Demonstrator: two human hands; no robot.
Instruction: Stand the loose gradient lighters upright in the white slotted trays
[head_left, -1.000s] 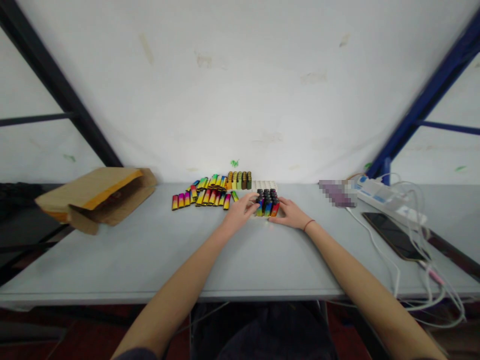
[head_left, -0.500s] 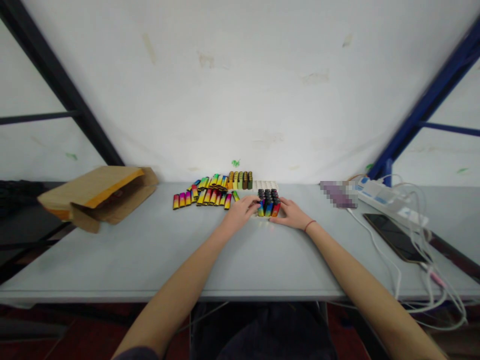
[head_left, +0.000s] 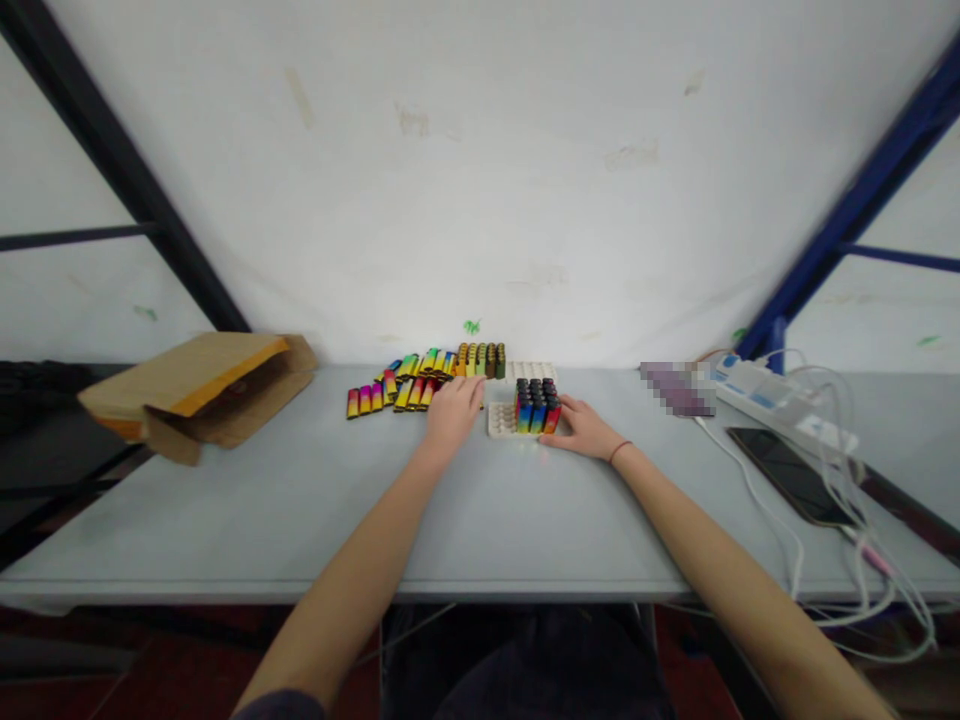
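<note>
My left hand (head_left: 454,408) is over the right end of a pile of rainbow-coloured tubes (head_left: 418,393). Its fingers are bent and close together, and what lies under the fingertips is hidden. With thumb in front and fingers behind, my right hand (head_left: 589,430) grips the right end of a white tray (head_left: 502,420) with holes. A block of upright, black-topped rainbow tubes (head_left: 536,408) fills the tray's right part. Bare holes show in its left part.
Behind stands a group of yellow and green tubes (head_left: 480,360), beside a second white tray (head_left: 532,370) against the wall. An open brown paper bag (head_left: 202,385) lies at left. At right are a phone (head_left: 787,475), a power strip (head_left: 784,400) and loose white cables.
My left hand has moved from the block of tubes leftward to the pile, uncovering the tray's left holes. My right hand has stayed at the tray.
</note>
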